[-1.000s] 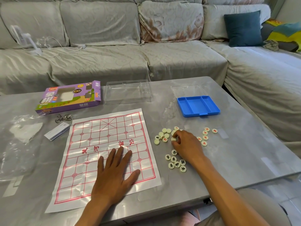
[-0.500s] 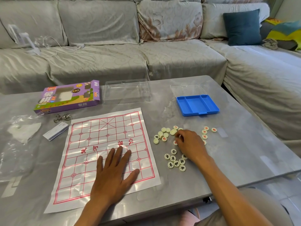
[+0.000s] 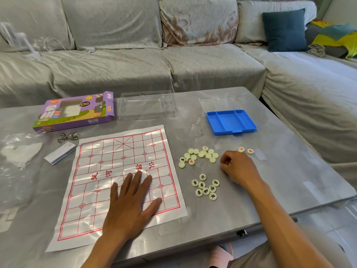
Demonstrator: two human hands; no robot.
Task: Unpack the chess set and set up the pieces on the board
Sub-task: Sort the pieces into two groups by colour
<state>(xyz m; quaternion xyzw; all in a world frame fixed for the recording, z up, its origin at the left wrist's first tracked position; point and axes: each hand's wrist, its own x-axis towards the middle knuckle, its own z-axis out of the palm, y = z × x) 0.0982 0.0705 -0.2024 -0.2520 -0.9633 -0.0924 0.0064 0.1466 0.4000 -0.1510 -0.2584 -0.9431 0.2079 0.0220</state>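
Note:
The paper chess board (image 3: 119,171) with its red grid lies flat on the grey table. My left hand (image 3: 129,206) presses on its near half, fingers straight and spread. To the right are cream round chess pieces: a mixed pile (image 3: 199,155), a group with black characters (image 3: 205,187) and two with red characters (image 3: 245,150). My right hand (image 3: 238,168) rests on the table between the pile and the red ones. Its fingers are curled and pinched together, apparently on a small piece hidden under them; it also covers other red pieces.
The empty blue piece tray (image 3: 230,121) sits behind the pieces, with its clear lid (image 3: 219,103) beyond it. A clear plastic insert (image 3: 147,105), the purple game box (image 3: 75,111), metal rings (image 3: 67,136), a small card (image 3: 59,152) and a plastic bag (image 3: 17,149) lie at back and left.
My right hand has moved from the mixed pile to the right, towards the red pieces, and now covers several of them. My left hand stays flat on the board.

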